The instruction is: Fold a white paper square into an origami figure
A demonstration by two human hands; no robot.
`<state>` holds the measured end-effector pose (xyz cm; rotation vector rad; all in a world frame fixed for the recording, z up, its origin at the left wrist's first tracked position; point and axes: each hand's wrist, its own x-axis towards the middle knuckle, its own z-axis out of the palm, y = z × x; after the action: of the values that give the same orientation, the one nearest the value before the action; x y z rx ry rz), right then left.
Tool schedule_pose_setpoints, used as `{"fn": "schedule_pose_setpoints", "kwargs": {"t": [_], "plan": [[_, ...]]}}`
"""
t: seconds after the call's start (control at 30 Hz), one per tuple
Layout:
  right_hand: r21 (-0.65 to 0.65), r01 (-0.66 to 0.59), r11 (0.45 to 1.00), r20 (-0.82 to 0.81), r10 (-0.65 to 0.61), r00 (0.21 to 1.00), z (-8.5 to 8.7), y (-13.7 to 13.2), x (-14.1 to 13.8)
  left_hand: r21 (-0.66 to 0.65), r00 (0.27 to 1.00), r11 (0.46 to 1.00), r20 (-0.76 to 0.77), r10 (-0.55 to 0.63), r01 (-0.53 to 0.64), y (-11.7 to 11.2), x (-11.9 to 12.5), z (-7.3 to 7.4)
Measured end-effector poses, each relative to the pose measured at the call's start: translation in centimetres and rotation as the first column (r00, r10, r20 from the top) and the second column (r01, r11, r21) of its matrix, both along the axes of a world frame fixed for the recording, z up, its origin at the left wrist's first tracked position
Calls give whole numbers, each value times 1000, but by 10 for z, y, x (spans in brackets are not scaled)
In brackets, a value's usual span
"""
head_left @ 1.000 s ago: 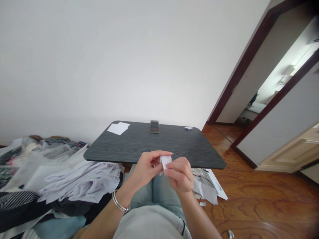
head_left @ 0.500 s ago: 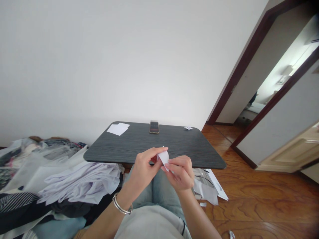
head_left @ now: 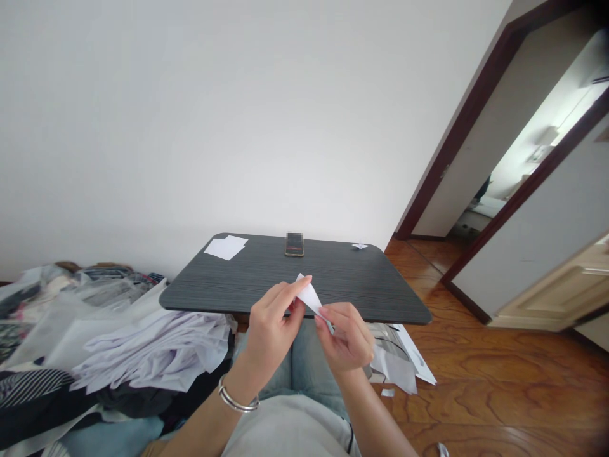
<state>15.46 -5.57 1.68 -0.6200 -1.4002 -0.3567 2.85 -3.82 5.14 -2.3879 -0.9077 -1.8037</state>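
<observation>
A small folded piece of white paper [head_left: 310, 298] is stretched between my two hands, just above the near edge of the dark table [head_left: 266, 279]. My left hand [head_left: 276, 320] pinches its upper left end between thumb and fingers. At its lower right end, my right hand [head_left: 347, 336] grips the paper with thumb and forefinger. The paper slants down from left to right, and its ends are partly covered by my fingers. A silver bangle [head_left: 235, 400] circles my left wrist.
On the table lie white paper sheets [head_left: 226, 247] at left, a phone [head_left: 294, 244] at the back and a small folded paper piece [head_left: 360, 245] at right. Piled clothes [head_left: 157, 349] lie at left. Papers [head_left: 399, 368] sit below the table at right, beside the wooden floor [head_left: 499, 381].
The paper now looks longer and flatter, slanting between my hands, where before it was curled. My right hand has shifted slightly right and down; the left fingertips have moved a little left.
</observation>
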Motion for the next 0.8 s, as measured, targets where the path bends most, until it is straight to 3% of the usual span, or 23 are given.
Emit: {"fn": "schedule_pose_setpoints", "kwargs": {"t": [0.5,0.67,0.8], "plan": [[104,126,987,136,-139,981,-3,2,7,-44,998,998,51,-33,35,0,-3,1],[71,84,994,123,-92,988,-6,4,9,-65,997,997,62,-46,50,0,-3,0],[119,32,992,132,-48,990,-4,6,9,-77,997,995,61,-53,58,0,-3,0]]}}
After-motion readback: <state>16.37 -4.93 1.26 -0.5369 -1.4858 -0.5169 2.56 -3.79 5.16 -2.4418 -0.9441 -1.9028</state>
